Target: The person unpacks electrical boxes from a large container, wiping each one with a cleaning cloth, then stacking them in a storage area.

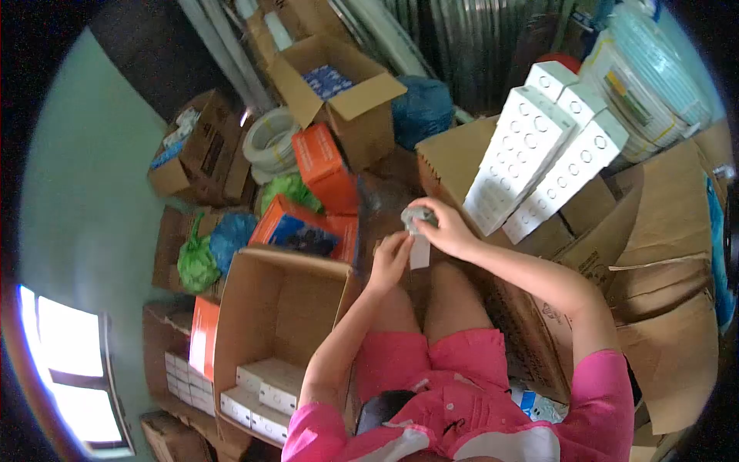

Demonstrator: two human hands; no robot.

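Note:
In the head view, my right hand [448,229] is wrapped round a small grey, rounded roll [416,216] that looks like a roll of tape. Below the roll hangs a short pale strip [419,252]. My left hand [391,258] is closed, its fingertips pinched at the strip's upper left edge, just under the roll. Both hands meet above my lap, and the roll's far side is partly covered by my right fingers.
Long white boxes with circle prints [523,135] lean on a carton at right. At left, an open carton [285,308] holds similar white boxes [265,396]. Orange boxes [323,169], a carton with blue packs [331,81] and coiled tubing [271,142] stand ahead.

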